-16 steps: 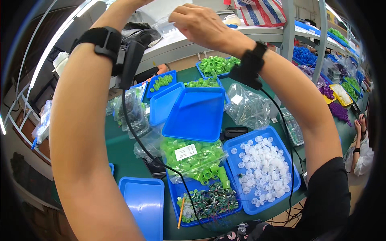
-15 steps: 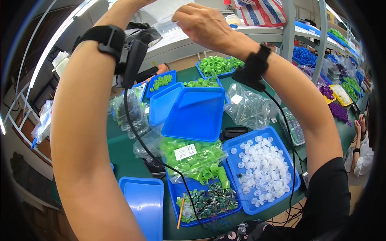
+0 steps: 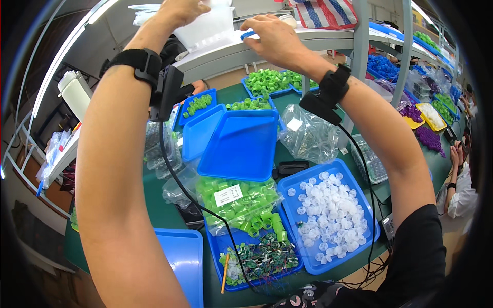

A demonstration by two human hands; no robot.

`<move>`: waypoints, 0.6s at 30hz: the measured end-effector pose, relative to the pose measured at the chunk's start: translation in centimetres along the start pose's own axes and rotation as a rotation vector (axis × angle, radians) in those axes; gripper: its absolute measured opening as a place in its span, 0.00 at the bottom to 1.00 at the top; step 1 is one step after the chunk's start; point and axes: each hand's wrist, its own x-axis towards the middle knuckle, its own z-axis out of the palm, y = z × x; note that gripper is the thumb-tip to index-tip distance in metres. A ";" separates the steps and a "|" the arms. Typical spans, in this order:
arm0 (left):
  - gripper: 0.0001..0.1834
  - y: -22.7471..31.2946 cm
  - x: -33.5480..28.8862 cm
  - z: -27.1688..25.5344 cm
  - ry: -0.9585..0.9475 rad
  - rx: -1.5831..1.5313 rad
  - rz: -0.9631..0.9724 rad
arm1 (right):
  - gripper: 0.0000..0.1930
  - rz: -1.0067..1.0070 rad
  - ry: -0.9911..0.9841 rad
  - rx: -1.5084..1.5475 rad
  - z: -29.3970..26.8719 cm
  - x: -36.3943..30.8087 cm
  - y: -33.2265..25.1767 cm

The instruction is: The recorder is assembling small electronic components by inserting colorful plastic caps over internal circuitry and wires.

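Both my arms reach up to a white shelf at the far side. My left hand (image 3: pixel 181 11) is at the top edge beside a translucent white plastic bin (image 3: pixel 208 30); its fingers are partly cut off, and whether they grip the bin cannot be told. My right hand (image 3: pixel 275 42) hovers at the shelf edge, to the right of the bin, with fingers apart. A small blue piece (image 3: pixel 247 35) shows between its thumb and forefinger; whether they touch it is unclear. Black straps with small devices sit on both wrists, with cables hanging down.
Below, a blue tray (image 3: pixel 287 195) holds clear round plastic pieces. Another blue tray (image 3: pixel 213 240) carries wired circuit boards, an orange stick and a bag of green rings (image 3: pixel 241 197). Empty blue trays (image 3: pixel 241 149) overlap behind. A grey post (image 3: pixel 359 46) stands right of my hand.
My right hand has come away from the bin, its fingers spreading from a pinch. The bin shows more fully on the shelf. The whole view has shifted slightly.
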 end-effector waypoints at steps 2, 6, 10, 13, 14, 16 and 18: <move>0.17 1.6 0.2 1.2 0.004 -0.024 0.023 | 0.13 0.014 0.003 -0.006 1.0 -0.4 0.3; 0.19 1.3 -1.1 2.8 0.049 0.050 0.035 | 0.14 0.017 -0.057 -0.078 1.5 -1.2 -0.5; 0.16 1.6 -0.9 1.6 0.025 0.125 0.121 | 0.14 0.111 -0.297 -0.211 -0.3 -1.1 0.0; 0.18 2.6 0.1 0.7 -0.019 0.420 0.400 | 0.15 -0.027 -0.159 -0.177 -2.0 -1.3 0.6; 0.18 2.7 0.0 0.5 -0.034 0.414 0.388 | 0.15 -0.032 -0.172 -0.163 -1.4 -1.5 0.4; 0.20 3.3 -0.3 -2.1 -0.038 0.390 0.285 | 0.17 -0.326 -0.085 -0.067 -0.4 -1.0 -0.5; 0.22 7.1 -1.9 -4.3 0.004 0.212 0.126 | 0.17 -0.259 -0.162 -0.099 -0.4 -1.5 0.2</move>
